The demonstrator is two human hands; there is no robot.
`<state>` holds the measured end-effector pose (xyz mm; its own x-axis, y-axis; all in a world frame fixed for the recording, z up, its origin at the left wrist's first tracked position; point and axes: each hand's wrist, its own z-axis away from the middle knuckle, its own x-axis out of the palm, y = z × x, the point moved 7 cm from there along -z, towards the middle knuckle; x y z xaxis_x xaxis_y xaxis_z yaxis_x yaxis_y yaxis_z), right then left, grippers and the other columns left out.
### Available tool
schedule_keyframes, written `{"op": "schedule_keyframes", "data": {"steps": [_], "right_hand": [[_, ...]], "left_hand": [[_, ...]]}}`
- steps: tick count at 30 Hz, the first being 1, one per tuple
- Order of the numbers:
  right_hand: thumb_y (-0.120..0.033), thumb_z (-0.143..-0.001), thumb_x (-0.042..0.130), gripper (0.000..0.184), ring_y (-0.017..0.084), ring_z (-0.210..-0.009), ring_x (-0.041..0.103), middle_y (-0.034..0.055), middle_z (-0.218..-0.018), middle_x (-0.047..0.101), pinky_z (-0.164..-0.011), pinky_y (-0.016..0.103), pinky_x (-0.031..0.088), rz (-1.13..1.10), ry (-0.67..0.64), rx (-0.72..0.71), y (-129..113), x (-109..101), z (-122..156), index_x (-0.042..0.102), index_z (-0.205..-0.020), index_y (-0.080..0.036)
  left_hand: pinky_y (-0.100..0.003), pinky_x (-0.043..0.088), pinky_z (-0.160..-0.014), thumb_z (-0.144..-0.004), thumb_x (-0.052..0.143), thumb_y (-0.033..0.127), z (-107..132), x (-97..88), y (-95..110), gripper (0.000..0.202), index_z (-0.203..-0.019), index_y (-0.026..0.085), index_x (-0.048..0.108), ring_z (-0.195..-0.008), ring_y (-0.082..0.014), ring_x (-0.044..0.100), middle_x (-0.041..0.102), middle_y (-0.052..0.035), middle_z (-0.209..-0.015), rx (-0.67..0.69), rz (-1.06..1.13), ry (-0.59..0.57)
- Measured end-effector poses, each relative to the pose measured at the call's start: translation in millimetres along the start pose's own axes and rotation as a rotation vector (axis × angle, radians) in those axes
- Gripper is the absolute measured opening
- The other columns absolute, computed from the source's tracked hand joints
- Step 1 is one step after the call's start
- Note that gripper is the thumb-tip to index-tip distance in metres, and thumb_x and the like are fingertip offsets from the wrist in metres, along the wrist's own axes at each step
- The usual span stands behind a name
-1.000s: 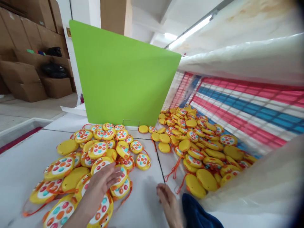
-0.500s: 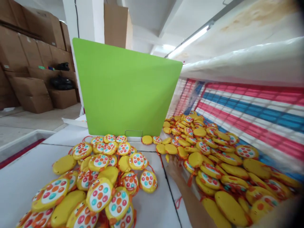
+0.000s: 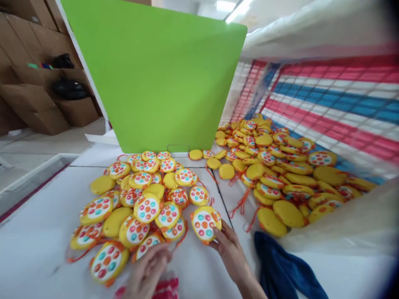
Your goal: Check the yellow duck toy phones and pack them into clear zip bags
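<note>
My right hand (image 3: 229, 251) grips a yellow duck-shaped push-bubble toy (image 3: 204, 224) by its right edge, thumb on the face. The toy's white front with pink, orange and turquoise bubbles faces me. At the bottom of the view, my left hand (image 3: 149, 268) is slightly blurred, its fingers loosely bent and apart, with no object visible in them. It is beside the near edge of a pile of similar toys (image 3: 148, 207) on the white tabletop (image 3: 37, 236). Something pink (image 3: 166, 288) shows just below it; its kind is unclear.
A larger heap of the same toys (image 3: 264, 158) lies to the right against a striped mesh-covered sheet (image 3: 336, 104). An upright green board (image 3: 156, 79) stands behind the pile. Dark blue cloth (image 3: 286, 270) lies at lower right. Cardboard boxes (image 3: 28, 104) are stacked at left.
My right hand has come back from the right-hand heap toward me, now with a toy in it. My left hand has entered at the bottom. The view has tilted downward.
</note>
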<state>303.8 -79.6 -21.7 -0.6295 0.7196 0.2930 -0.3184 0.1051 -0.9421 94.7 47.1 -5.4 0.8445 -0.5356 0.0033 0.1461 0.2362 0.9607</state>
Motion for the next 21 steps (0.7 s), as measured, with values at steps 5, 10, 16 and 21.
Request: {"op": "schedule_keyframes", "data": {"steps": [5, 10, 16, 21], "right_hand": [[-0.040, -0.081, 0.058, 0.035, 0.022, -0.085, 0.060, 0.0092, -0.099, 0.064, -0.071, 0.031, 0.050, 0.057, -0.159, -0.007, -10, 36, 58, 0.057, -0.107, -0.017], [-0.039, -0.083, 0.055, 0.040, 0.021, -0.093, 0.058, 0.0087, -0.108, 0.062, -0.080, 0.030, 0.048, 0.167, -0.322, -0.052, -13, 54, 108, 0.052, -0.118, -0.018], [-0.046, -0.085, 0.048, 0.043, 0.021, -0.090, 0.059, 0.0089, -0.111, 0.061, -0.074, 0.031, 0.050, 0.111, -0.339, 0.081, 8, 44, 150, 0.051, -0.119, -0.020], [-0.048, -0.080, 0.056, 0.048, 0.022, -0.090, 0.060, 0.0100, -0.109, 0.062, -0.069, 0.029, 0.051, -0.015, -0.318, 0.031, 19, 41, 164, 0.051, -0.119, -0.020]], "left_hand": [[-0.034, 0.050, -0.086, -0.071, 0.063, 0.051, 25, 41.0, 1, 0.058, -0.120, 0.021, 0.053, -0.109, -0.0267, 0.055, 0.059, -0.0112, -0.117, -0.031, 0.067, -0.164], [-0.032, 0.049, -0.081, -0.068, 0.067, 0.043, 52, 39.1, 11, 0.051, -0.111, 0.017, 0.059, -0.097, -0.0256, 0.058, 0.064, -0.0082, -0.105, 0.061, -0.069, -0.300], [-0.028, 0.049, -0.073, -0.069, 0.067, 0.038, 89, 34.7, 3, 0.039, -0.101, 0.016, 0.061, -0.089, -0.0226, 0.060, 0.065, -0.0057, -0.094, 0.025, -0.039, -0.205], [-0.029, 0.050, -0.075, -0.075, 0.062, 0.040, 109, 40.0, -13, 0.042, -0.109, 0.015, 0.057, -0.095, -0.0238, 0.060, 0.064, -0.0091, -0.103, -0.049, 0.156, -0.215]]}}
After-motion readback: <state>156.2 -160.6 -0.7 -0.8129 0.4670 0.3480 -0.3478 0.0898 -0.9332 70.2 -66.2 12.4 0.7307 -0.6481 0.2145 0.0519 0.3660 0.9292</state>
